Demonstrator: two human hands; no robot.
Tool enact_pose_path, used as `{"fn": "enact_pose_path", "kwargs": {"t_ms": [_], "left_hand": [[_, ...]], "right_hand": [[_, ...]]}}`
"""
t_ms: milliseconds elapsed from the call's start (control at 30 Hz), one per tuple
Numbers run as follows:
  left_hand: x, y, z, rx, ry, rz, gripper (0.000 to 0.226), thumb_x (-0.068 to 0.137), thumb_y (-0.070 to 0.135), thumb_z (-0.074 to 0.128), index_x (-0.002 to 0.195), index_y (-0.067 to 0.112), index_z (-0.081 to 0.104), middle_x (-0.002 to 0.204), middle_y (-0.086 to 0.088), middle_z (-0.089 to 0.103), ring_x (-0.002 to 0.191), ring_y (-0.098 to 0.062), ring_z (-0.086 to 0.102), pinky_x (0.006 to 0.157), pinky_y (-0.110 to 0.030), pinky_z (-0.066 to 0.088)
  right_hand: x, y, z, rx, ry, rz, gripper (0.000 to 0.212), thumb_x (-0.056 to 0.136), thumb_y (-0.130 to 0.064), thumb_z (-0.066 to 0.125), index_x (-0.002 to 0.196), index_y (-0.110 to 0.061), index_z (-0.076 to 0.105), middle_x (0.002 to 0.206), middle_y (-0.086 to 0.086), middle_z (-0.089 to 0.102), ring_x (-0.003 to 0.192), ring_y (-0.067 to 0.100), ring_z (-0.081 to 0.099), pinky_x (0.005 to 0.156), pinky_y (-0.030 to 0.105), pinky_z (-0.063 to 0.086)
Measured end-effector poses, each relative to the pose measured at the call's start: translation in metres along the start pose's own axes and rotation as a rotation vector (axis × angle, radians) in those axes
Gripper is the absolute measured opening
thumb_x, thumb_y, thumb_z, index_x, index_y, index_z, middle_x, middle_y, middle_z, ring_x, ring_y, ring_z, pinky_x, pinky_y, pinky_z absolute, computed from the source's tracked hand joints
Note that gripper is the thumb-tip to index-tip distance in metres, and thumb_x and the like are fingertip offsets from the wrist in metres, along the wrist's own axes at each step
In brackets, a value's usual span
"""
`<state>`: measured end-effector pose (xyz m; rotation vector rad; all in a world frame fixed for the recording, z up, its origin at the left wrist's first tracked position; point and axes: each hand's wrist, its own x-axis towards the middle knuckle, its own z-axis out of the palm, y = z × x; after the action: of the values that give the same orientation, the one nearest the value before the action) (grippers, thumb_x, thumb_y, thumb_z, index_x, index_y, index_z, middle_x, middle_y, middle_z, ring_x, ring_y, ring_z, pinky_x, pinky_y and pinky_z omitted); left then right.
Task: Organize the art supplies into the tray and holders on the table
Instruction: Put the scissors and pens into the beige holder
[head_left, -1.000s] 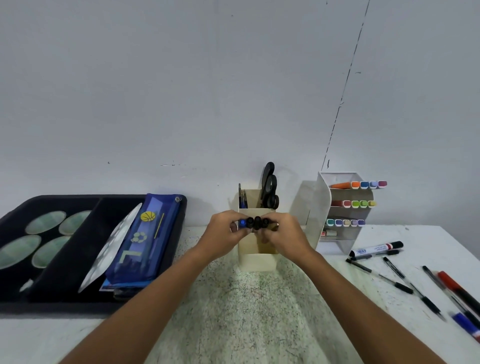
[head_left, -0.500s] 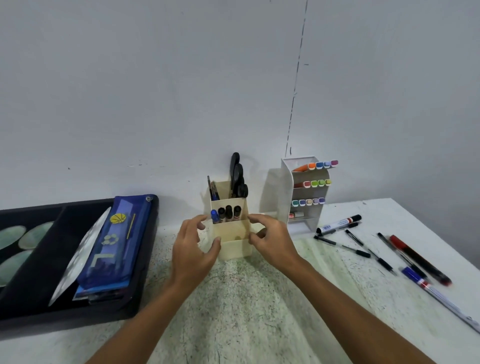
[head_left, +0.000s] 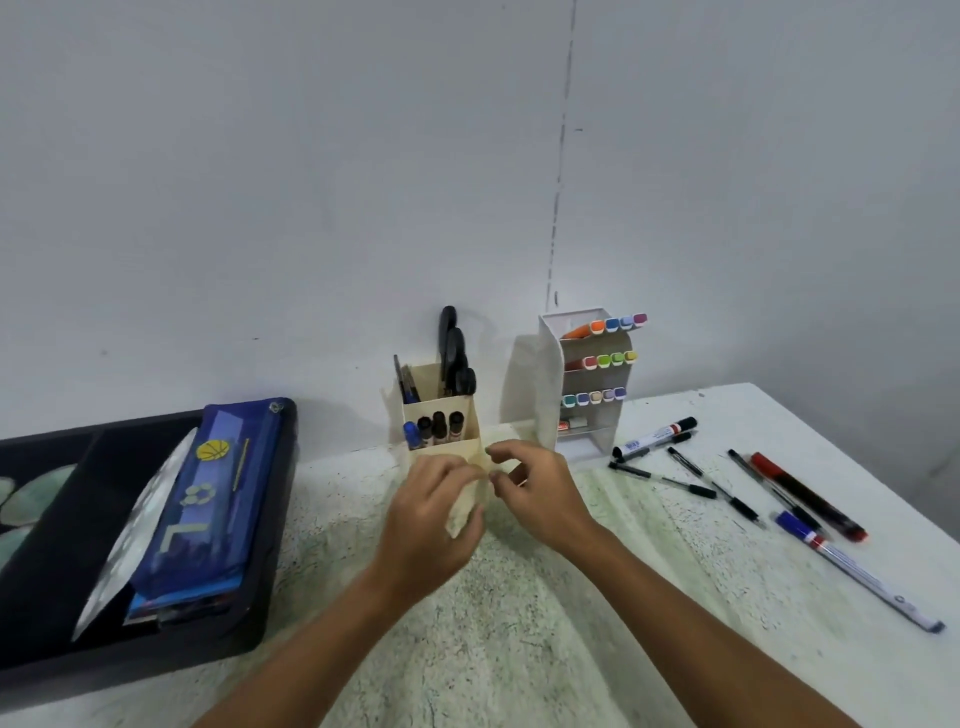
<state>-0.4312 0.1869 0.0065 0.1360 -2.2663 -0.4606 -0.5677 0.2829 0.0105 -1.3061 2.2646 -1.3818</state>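
Observation:
A cream tiered pen holder (head_left: 441, 408) stands at the back of the table, with black scissors (head_left: 454, 358) in its rear slot and several dark markers (head_left: 439, 426) in its middle slot. My left hand (head_left: 431, 519) curls around the holder's low front tier. The fingertips of my right hand (head_left: 537, 493) pinch its right front edge. Neither hand holds a pen. To the right on the table lie a white marker (head_left: 654, 439), a red marker (head_left: 805, 493), a blue-capped pen (head_left: 852, 569) and black pens (head_left: 711, 483).
A white tiered rack (head_left: 550, 389) of colour-capped markers stands right of the holder, against the wall. At the left, a black tray (head_left: 260, 597) holds a blue pencil case (head_left: 208, 493), a silvery sheet and a palette. The table's right edge runs diagonally past the loose pens.
A second ago both hands held the markers over the holder. The markers now stand in its middle slot, and both hands have come down onto the holder's front. The view has turned right.

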Motion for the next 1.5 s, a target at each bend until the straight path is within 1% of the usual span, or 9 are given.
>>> {"fn": "enact_pose_path", "kwargs": {"t_ms": [167,433,567,667,833,1033,1233,1400,1500], "left_hand": [[0.019,0.023,0.052,-0.149,-0.129,0.151,0.021,0.082,0.012,0.066,0.101,0.003,0.069,0.096,-0.006,0.067,0.091,-0.018,0.060,0.079,-0.027,0.051],[0.080,0.085,0.153,-0.302,-0.354,0.149,0.023,0.083,0.005,0.068,0.105,0.006,0.070,0.100,-0.003,0.070,0.092,-0.018,0.065,0.083,-0.023,0.049],[0.126,0.098,0.209,-0.213,-0.406,-0.028,0.030,0.088,0.009,0.063,0.117,0.008,0.067,0.117,-0.005,0.067,0.111,-0.021,0.059,0.096,-0.026,0.043],[0.154,0.096,0.241,-0.012,-0.483,-0.134,0.035,0.090,0.009,0.057,0.124,0.008,0.063,0.122,-0.010,0.063,0.116,-0.026,0.053,0.097,-0.037,0.044],[0.163,0.086,0.270,0.324,-0.603,-0.286,0.029,0.096,0.015,0.046,0.120,0.009,0.060,0.119,-0.010,0.060,0.113,-0.029,0.051,0.092,-0.043,0.045],[0.166,0.074,0.280,0.282,-0.591,-0.365,0.027,0.097,0.015,0.049,0.116,0.006,0.066,0.116,-0.013,0.062,0.111,-0.029,0.054,0.092,-0.044,0.047],[0.173,0.071,0.280,0.088,-0.490,-0.430,0.024,0.098,0.009,0.048,0.116,0.001,0.062,0.115,-0.017,0.055,0.098,-0.029,0.058,0.082,-0.032,0.044],[0.182,0.073,0.276,0.008,-0.215,-0.552,0.019,0.100,0.009,0.041,0.113,-0.001,0.051,0.105,-0.019,0.053,0.087,-0.029,0.052,0.074,-0.034,0.038],[0.187,0.064,0.269,0.122,-0.283,-0.666,0.025,0.094,0.008,0.048,0.117,0.000,0.044,0.110,-0.018,0.046,0.094,-0.036,0.054,0.074,-0.040,0.043]], "right_hand": [[-0.028,0.037,-0.054,-0.071,0.131,0.127,0.027,0.089,-0.009,0.064,0.115,-0.012,0.068,0.100,-0.001,0.068,0.063,-0.001,0.060,0.067,0.012,0.047],[-0.094,0.104,-0.183,-0.339,0.343,0.388,0.018,0.088,-0.011,0.063,0.103,-0.014,0.073,0.099,-0.003,0.072,0.076,0.006,0.062,0.073,0.021,0.049],[-0.099,0.132,-0.238,-0.591,0.074,0.548,0.003,0.088,-0.023,0.064,0.089,-0.023,0.066,0.097,-0.001,0.067,0.080,0.014,0.058,0.065,0.023,0.041],[-0.093,0.145,-0.254,-0.713,-0.147,0.548,0.009,0.084,-0.028,0.068,0.087,-0.023,0.061,0.092,-0.002,0.061,0.079,0.015,0.056,0.064,0.022,0.040],[-0.082,0.162,-0.257,-0.761,-0.239,0.470,0.015,0.088,-0.016,0.059,0.102,-0.011,0.062,0.089,0.003,0.057,0.073,0.014,0.051,0.055,0.018,0.033],[-0.070,0.163,-0.271,-0.543,-0.323,0.471,0.011,0.084,-0.026,0.067,0.088,-0.018,0.060,0.088,0.000,0.060,0.071,0.009,0.051,0.064,0.023,0.043],[-0.030,0.173,-0.296,-0.260,-0.090,0.414,0.015,0.087,-0.025,0.061,0.078,-0.021,0.049,0.079,-0.001,0.058,0.065,0.011,0.050,0.056,0.024,0.036],[-0.008,0.202,-0.289,-0.416,-0.153,0.506,0.019,0.090,-0.036,0.058,0.085,-0.019,0.049,0.086,0.001,0.056,0.066,0.011,0.048,0.058,0.024,0.036],[-0.003,0.214,-0.281,-0.482,-0.228,0.569,0.030,0.086,-0.043,0.067,0.093,-0.018,0.050,0.085,-0.002,0.054,0.067,0.009,0.049,0.057,0.023,0.035]]}}
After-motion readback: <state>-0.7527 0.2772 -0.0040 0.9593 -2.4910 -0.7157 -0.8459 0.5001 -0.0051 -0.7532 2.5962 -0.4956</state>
